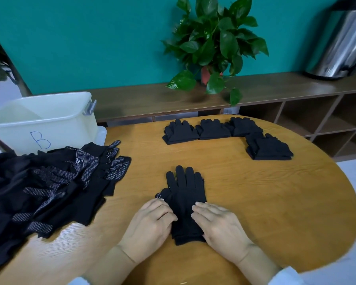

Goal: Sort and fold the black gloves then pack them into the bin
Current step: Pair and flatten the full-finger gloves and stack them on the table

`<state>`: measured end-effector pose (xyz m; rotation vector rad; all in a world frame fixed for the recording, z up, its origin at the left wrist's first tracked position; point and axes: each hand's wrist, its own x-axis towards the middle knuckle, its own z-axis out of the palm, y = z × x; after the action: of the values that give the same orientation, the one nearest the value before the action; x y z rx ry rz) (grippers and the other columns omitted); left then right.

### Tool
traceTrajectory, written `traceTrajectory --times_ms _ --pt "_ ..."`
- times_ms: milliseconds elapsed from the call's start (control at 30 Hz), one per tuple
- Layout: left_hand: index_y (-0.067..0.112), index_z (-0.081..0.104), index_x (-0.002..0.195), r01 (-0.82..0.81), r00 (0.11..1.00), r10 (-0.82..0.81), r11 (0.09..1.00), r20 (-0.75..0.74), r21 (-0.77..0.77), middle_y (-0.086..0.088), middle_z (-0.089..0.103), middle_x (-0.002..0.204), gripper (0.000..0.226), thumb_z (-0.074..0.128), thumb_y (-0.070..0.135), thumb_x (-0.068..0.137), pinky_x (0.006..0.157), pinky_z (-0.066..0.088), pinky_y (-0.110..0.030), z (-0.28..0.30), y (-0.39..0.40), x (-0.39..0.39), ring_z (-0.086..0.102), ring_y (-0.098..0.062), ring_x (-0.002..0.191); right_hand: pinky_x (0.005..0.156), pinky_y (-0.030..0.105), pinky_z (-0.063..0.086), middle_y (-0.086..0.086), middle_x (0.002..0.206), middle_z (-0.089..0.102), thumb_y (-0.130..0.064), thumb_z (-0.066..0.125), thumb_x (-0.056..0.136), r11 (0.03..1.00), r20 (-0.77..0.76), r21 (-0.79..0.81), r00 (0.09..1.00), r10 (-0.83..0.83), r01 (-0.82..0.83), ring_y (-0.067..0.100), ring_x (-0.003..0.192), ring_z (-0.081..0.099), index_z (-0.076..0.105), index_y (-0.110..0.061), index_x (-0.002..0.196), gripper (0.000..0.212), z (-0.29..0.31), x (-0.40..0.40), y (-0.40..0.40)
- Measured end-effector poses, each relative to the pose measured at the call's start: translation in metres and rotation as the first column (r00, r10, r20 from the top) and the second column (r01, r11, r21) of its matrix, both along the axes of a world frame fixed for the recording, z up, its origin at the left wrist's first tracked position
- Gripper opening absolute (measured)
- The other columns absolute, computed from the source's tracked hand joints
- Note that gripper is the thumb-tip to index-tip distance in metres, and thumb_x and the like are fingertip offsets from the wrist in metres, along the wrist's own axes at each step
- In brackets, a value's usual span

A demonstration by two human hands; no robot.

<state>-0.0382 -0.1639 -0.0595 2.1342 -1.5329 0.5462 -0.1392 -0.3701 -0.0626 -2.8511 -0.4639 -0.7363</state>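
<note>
Both hands lie flat with straight fingers, left hand (150, 225) and right hand (218, 225) pressing the cuff sides of a stacked glove pair (185, 200) near the table's (275, 202) front edge. Folded gloves (214, 129) line the far edge; the bin (49, 120) sits at the far-left corner.

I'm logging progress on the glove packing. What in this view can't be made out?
- Bin: its near wall hides the floor; contents unknown.
- Unsorted pile: cut off by the left edge; count unknown.
- Stacked gloves: left hand and right hand cover the cuff; layer count unclear.
- Folded bundles: layer counts too small.
</note>
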Motion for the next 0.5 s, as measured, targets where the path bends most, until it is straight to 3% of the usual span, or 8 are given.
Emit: traceTrajectory --times_ms 67,133,233,367,500 --pt "0.017 0.075 0.09 0.014 1.0 -0.014 1.0 0.007 0.007 0.007 0.066 0.089 0.018 0.057 0.015 0.088 0.097 0.043 -0.026 0.001 0.001 -0.001 0.058 -0.012 0.093 0.093 0.023 0.049 -0.002 0.101 0.075 -0.006 0.047 0.074 1.0 0.029 -0.002 1.0 -0.001 0.001 0.011 0.099 0.07 0.077 -0.017 0.085 0.034 -0.002 0.0 -0.001" --pt "0.018 0.074 0.092 0.019 1.0 -0.019 1.0 -0.007 0.019 0.007 0.066 0.09 0.018 0.057 0.016 0.088 0.094 0.043 -0.025 0.001 0.002 -0.001 0.057 -0.011 0.094 0.093 0.023 0.049 -0.002 0.102 0.074 -0.001 0.067 0.064 1.0 0.038 -0.012 0.999 0.021 -0.02 0.011 0.1 0.069 0.076 -0.017 0.086 0.029 -0.004 0.0 -0.002" --pt "0.018 0.074 0.093 0.027 1.0 -0.026 0.999 -0.016 0.037 0.006 0.066 0.091 0.018 0.056 0.016 0.089 0.092 0.044 -0.026 0.002 0.004 0.0 0.058 -0.013 0.094 0.089 0.024 0.054 -0.003 0.102 0.075 0.003 0.083 0.046 1.0 -0.008 0.013 1.0 0.013 -0.013 0.011 0.099 0.07 0.077 -0.017 0.087 0.046 -0.003 0.001 -0.004" --pt "0.016 0.075 0.096 0.058 0.998 -0.058 0.997 -0.018 0.044 0.004 0.068 0.092 0.019 0.056 0.017 0.092 0.089 0.048 -0.031 0.003 0.005 0.002 0.06 -0.016 0.093 0.079 0.029 0.059 -0.002 0.104 0.074 0.003 0.081 0.06 0.998 -0.023 0.04 0.999 0.04 -0.039 0.012 0.1 0.07 0.077 -0.016 0.095 0.04 0.004 0.001 -0.009" --pt "0.014 0.075 0.098 0.085 0.996 -0.085 0.994 -0.006 0.064 0.002 0.068 0.093 0.019 0.057 0.015 0.093 0.091 0.047 -0.032 0.004 0.006 0.0 0.062 -0.018 0.092 0.078 0.028 0.059 -0.001 0.104 0.075 0.0 0.087 0.059 0.998 -0.041 0.019 0.997 0.068 -0.068 0.013 0.099 0.07 0.077 -0.015 0.094 0.039 0.01 -0.003 -0.013"
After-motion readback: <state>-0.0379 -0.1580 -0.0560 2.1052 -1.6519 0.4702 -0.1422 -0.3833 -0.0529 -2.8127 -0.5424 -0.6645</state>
